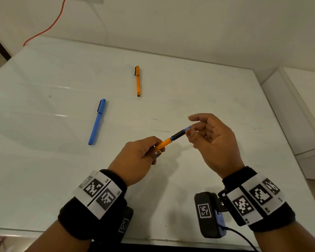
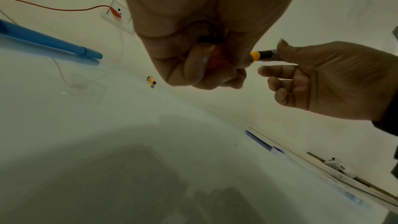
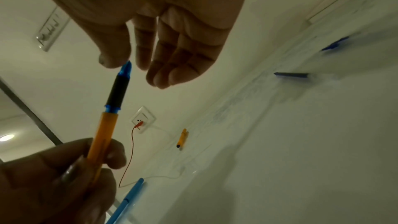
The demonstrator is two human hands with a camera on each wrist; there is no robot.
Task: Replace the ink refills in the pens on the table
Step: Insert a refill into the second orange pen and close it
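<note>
My left hand [image 1: 156, 150] grips the orange pen [image 1: 164, 144] by its barrel, a little above the white table [image 1: 44, 170]. The pen's black grip section [image 1: 177, 135] and blue tip [image 1: 188, 128] point right and up. The thumb and a finger of my right hand [image 1: 190, 129] pinch that blue tip, and the other fingers are loosely spread. The right wrist view shows the blue tip [image 3: 126, 68] between thumb and fingers. A capped blue pen [image 1: 97, 121] lies on the table to the left. A second capped orange pen [image 1: 138, 80] lies farther back.
Thin blue refills [image 2: 258, 140] [image 3: 290, 75] lie on the table near its right side, out of the head view. A red cable [image 1: 45, 30] runs down the back wall to a socket [image 3: 143, 119]. A white ledge [image 1: 298, 115] borders the table's right edge.
</note>
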